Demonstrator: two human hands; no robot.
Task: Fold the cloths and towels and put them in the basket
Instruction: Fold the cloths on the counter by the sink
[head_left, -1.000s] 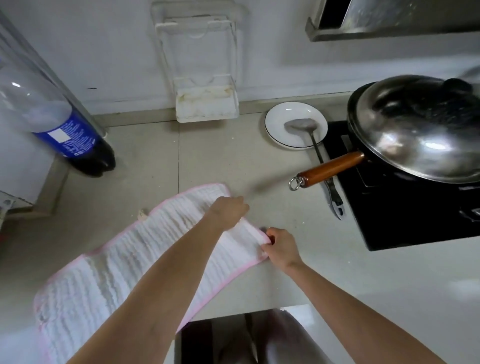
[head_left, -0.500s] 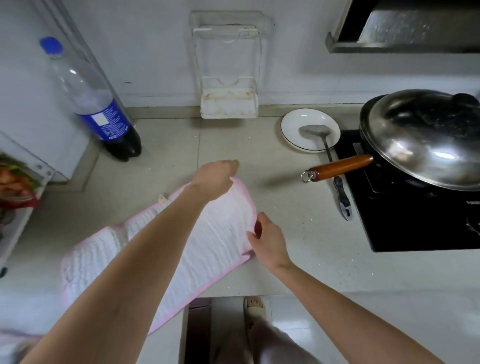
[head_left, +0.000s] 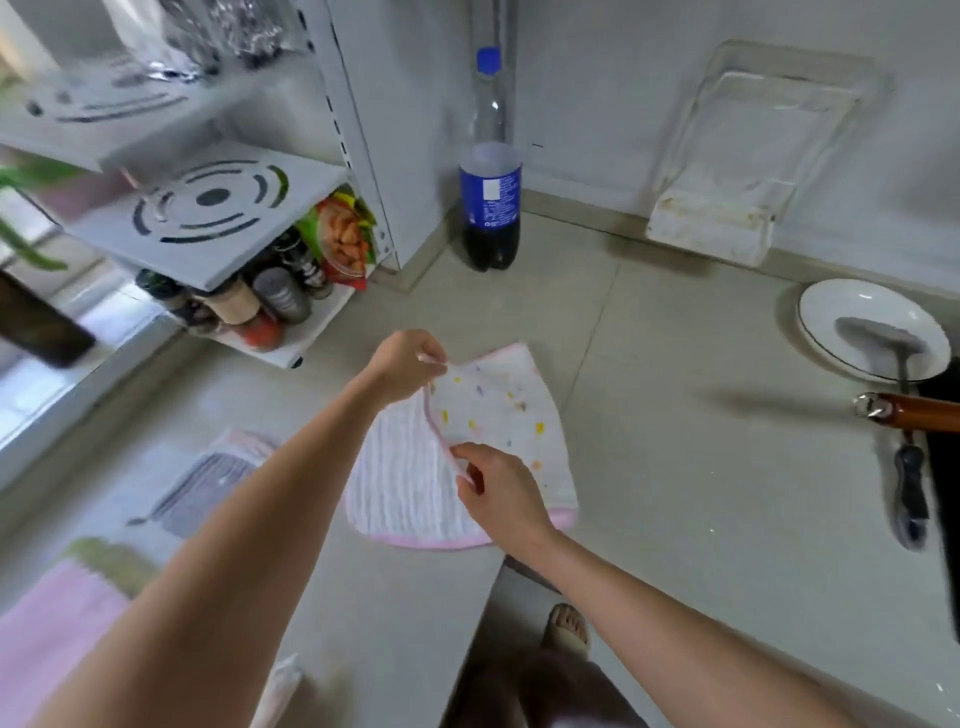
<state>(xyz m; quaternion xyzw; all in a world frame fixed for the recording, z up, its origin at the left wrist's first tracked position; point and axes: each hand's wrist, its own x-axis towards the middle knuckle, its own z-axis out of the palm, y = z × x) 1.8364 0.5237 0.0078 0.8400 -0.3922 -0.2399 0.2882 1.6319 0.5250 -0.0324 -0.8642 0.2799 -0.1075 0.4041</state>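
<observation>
Left hand (head_left: 402, 364) pinches the far corner of the pink-edged towel (head_left: 410, 483), lifting its hem above the desk (head_left: 701, 493); right hand (head_left: 498, 493) pinches the same hem nearer the front edge. Between the hands the hem curves, one layer partly turned over, exposing a dotted face beside a ribbed white face. Most of the towel lies flat near the desk's front edge. A striped grey cloth (head_left: 208, 483) lies to its left, and a pink cloth (head_left: 52, 639) at the front-left corner. A cola bottle (head_left: 491, 208) stands upright by the back wall.
</observation>
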